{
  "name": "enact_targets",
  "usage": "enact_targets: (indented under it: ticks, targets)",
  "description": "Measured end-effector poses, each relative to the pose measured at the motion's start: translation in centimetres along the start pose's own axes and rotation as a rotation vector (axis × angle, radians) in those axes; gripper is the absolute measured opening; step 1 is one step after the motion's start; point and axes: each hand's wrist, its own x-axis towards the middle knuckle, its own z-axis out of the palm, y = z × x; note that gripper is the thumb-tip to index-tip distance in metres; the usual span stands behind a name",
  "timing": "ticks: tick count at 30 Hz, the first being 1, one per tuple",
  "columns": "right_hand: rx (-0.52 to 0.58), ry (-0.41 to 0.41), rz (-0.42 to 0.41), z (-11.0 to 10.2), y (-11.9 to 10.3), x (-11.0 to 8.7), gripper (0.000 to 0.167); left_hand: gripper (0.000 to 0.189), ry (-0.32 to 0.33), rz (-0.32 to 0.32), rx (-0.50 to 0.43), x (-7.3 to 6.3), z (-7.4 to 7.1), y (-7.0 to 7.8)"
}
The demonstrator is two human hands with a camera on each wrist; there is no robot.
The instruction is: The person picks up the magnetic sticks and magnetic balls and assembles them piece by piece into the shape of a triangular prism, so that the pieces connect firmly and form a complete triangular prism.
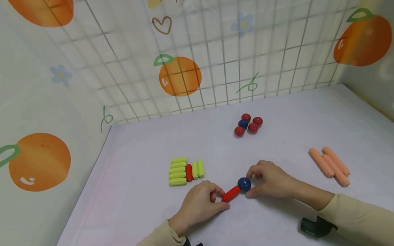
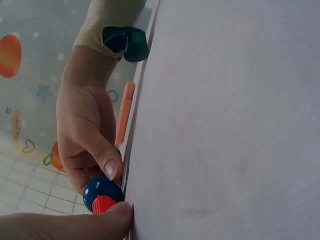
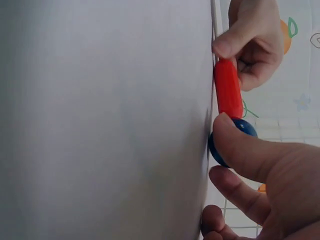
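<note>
A red stick lies slantwise near the front of the table, its upper right end against a shiny blue ball. My left hand pinches the stick's lower left end between thumb and fingers. From the other side, my right hand holds the blue ball with thumb and forefinger. In the right wrist view, the red stick meets the blue ball, which the right thumb partly covers. The left thumb hides most of the red stick in the left wrist view.
Several yellow-green sticks and one red stick lie grouped behind my left hand. Several red balls with a blue ball sit farther back. Three orange sticks lie right. A grid wall stands behind the table.
</note>
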Motion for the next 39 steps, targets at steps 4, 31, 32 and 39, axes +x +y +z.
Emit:
enact_targets:
  ticks: [4, 31, 32, 39]
  targets:
    - [-0.016, 0.022, 0.009, 0.1, 0.1, 0.1, 0.027, 0.021, -0.043, 0.026, 0.005, -0.6, 0.1, 0.6]
    - [0.045, -0.043, -0.093, 0.6, -0.5, 0.5, 0.016, 0.036, -0.051, 0.127, 0.102, 2.1, -1.1, 0.0]
    - [0.042, -0.043, -0.099, 0.6, -0.5, 0.5, 0.015, 0.039, -0.056, 0.121, 0.102, 2.1, -1.1, -0.1]
    - [0.030, -0.040, -0.108, 0.4, -0.2, 0.7, 0.016, 0.051, -0.072, 0.193, 0.161, 2.1, -1.1, -0.3]
